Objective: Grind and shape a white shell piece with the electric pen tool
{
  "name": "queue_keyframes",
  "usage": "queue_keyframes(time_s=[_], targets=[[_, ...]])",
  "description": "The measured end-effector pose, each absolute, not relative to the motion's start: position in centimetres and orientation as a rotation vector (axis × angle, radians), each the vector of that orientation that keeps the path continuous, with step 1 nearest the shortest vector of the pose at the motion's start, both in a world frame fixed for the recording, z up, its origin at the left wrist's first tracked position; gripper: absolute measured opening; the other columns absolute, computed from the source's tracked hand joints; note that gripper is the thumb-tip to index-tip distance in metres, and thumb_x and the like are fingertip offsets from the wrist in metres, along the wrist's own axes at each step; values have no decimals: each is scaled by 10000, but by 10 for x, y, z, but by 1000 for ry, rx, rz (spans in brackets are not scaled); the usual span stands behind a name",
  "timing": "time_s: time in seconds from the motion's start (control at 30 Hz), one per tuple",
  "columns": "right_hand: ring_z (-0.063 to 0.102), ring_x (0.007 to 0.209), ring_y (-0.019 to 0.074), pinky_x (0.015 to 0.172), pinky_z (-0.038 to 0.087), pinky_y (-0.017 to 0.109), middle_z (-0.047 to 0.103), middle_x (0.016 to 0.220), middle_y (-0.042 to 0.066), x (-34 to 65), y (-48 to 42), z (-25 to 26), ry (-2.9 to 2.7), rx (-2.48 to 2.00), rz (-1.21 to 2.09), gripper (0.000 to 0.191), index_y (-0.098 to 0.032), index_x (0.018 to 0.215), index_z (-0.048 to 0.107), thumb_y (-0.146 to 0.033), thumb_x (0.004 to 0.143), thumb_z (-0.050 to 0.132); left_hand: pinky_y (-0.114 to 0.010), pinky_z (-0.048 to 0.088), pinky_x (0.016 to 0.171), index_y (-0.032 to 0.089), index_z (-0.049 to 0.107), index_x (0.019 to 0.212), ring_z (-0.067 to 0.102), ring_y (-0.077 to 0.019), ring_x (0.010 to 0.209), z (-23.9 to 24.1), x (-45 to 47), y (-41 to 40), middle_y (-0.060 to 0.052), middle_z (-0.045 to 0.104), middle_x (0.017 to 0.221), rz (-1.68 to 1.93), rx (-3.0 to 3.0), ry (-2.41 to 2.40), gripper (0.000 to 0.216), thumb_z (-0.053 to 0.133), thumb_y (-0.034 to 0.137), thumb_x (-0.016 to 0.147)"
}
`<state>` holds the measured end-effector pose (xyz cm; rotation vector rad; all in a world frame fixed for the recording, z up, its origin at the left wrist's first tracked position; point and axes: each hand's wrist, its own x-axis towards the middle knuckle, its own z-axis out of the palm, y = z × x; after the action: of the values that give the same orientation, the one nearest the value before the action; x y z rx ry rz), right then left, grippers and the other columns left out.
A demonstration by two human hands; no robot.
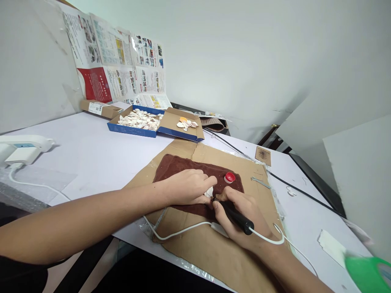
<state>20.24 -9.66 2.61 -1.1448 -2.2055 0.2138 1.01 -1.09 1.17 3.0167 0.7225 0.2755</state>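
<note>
My left hand (192, 188) pinches a small white shell piece (209, 192) over a dark brown cloth (174, 166). In my right hand (244, 209) is a black-handled corded pen tool (236, 217), gripped like a pencil, with a white cord leaving its rear end. Its front end meets the shell piece or sits very close to it; the fingers hide the exact contact. Just beyond my right hand, a small red cap (229, 177) rests on the cloth.
Cardboard (256, 260) lies under the cloth. Behind stands a blue box (132, 129) of white shell pieces, several more on its lid (171, 122). Metal tweezers (260, 182) lie right. A power strip (29, 143) is at left, a green object (365, 272) at lower right.
</note>
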Motion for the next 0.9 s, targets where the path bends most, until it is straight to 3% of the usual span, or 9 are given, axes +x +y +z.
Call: queue_keyframes(time_s=[0.3, 0.6, 0.9], targets=[[453, 495, 111, 491, 387, 256, 504, 608, -49, 203, -97, 25, -2209, -1177, 258, 268, -261, 753, 401, -233, 965, 563, -363, 509, 805, 155, 603, 1253, 697, -308, 1011, 18, 1, -6, -118, 730, 1071, 242, 2813, 813, 559, 730, 595, 933], [467, 496, 104, 488, 385, 240, 527, 620, -48, 203, -97, 26, -2202, -1176, 261, 249, -252, 755, 426, -233, 956, 572, -353, 494, 975, 227, 558, 1353, 649, -264, 1175, 10, -6, -2, -74, 742, 1222, 384, 2503, 710, 543, 838, 325, 899], [434, 486, 91, 482, 383, 228, 498, 617, -62, 205, -95, 25, -2202, -1131, 229, 237, -248, 761, 432, -213, 952, 567, -384, 496, 1019, 226, 547, 1396, 616, -268, 1235, 13, -6, -6, -91, 718, 1321, 348, 2502, 675, 475, 735, 226, 960]])
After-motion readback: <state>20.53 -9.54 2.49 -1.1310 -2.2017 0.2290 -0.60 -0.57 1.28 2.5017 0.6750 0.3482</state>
